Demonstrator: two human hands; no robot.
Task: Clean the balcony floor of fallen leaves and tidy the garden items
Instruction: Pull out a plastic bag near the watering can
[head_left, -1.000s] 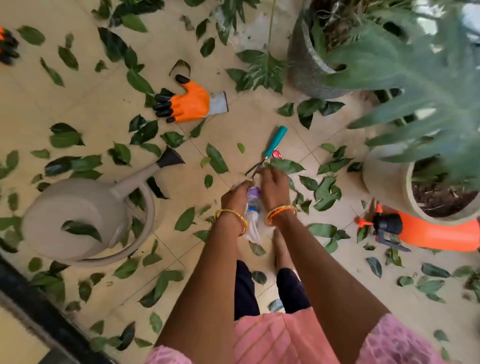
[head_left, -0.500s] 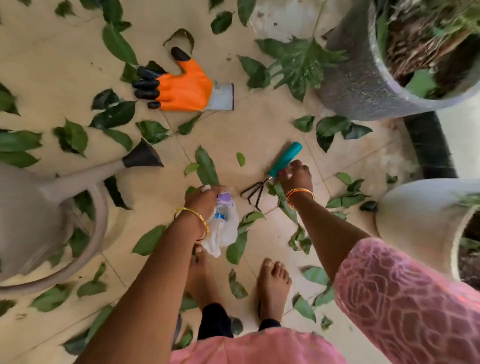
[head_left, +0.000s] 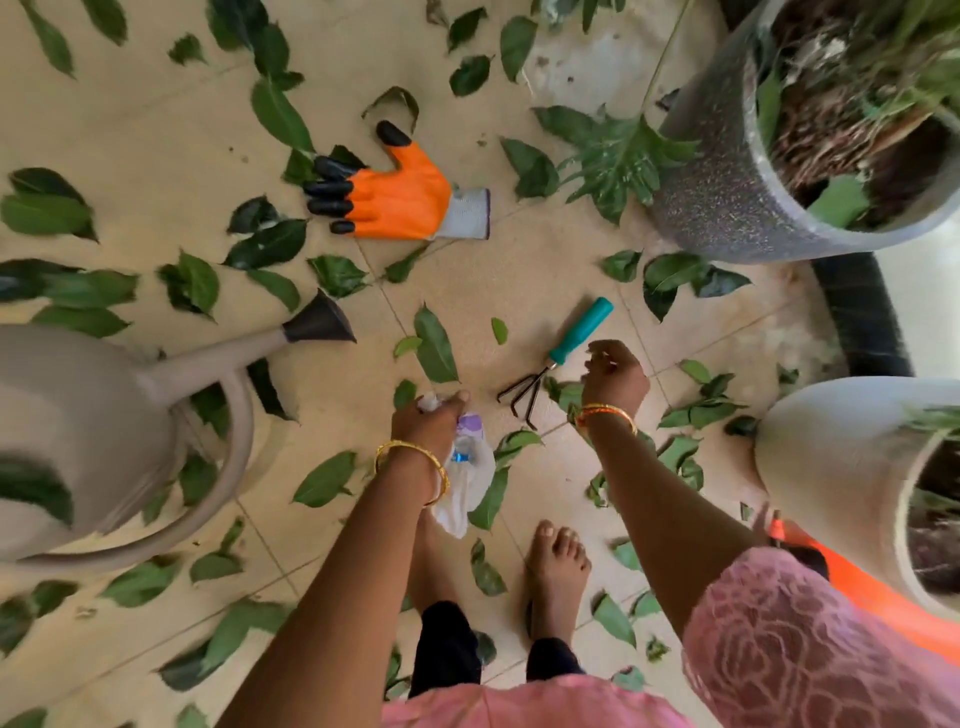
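Head view, left hand (head_left: 428, 421) gripping bag (head_left: 467, 480)

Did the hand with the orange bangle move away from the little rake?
Yes. The right hand was touching the small hand rake with the teal handle a moment ago; now it hovers just right of it, fingers loosely curled, holding nothing.

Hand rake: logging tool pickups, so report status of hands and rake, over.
Left hand grips a white plastic bag. Right hand loosely curled, empty, above the hand rake. Rake flat on floor, untouched. Leaves around it, nothing blocking.
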